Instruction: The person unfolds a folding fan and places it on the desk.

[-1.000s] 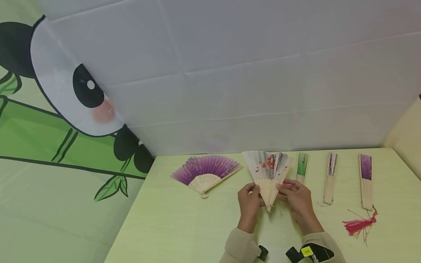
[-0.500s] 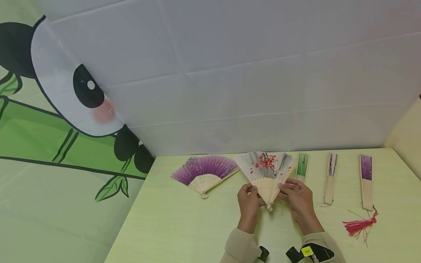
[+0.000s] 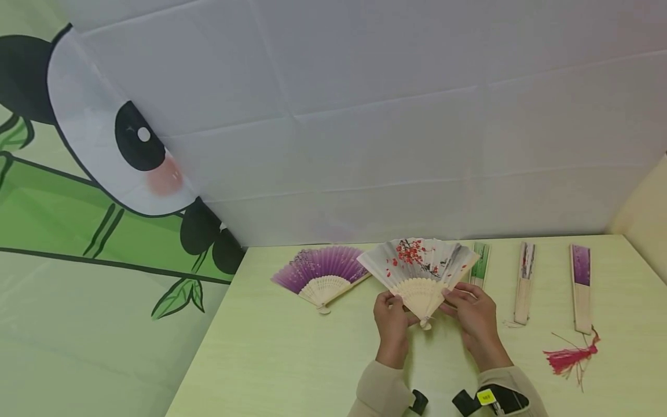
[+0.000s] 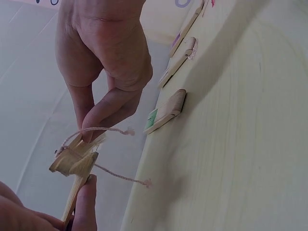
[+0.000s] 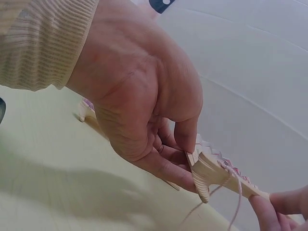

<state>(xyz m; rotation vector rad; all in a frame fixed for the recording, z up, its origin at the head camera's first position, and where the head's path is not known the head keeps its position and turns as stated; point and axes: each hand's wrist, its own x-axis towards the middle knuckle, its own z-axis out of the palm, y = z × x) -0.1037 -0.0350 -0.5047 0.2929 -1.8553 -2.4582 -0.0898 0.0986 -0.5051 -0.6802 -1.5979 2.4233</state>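
Note:
An open white folding fan [image 3: 420, 266] with red blossoms is held above the table in the head view, its pivot end toward me. My left hand [image 3: 392, 327] pinches its left outer rib between thumb and fingers. On the other side my right hand [image 3: 475, 319] pinches the right outer rib. In the left wrist view, thin cord hangs from the fan's pivot end [image 4: 77, 161]. Close by on the left, an open purple folding fan [image 3: 326, 277] lies on the table, partly covered by the white fan. A folded green fan [image 3: 480, 265] shows behind the right hand.
Farther right lie a folded white fan [image 3: 523, 284] and a folded purple fan [image 3: 581, 289] with a pink-red tassel [image 3: 572, 355]. The pale table [image 3: 271, 359] ends at a grey-white cloth backdrop [image 3: 365, 133], with a cartoon panda print on its left.
The white fan has spread wider, mostly toward the left, showing more blossoms and covering more of the purple fan. Both hands keep hold of its outer ribs and have barely moved.

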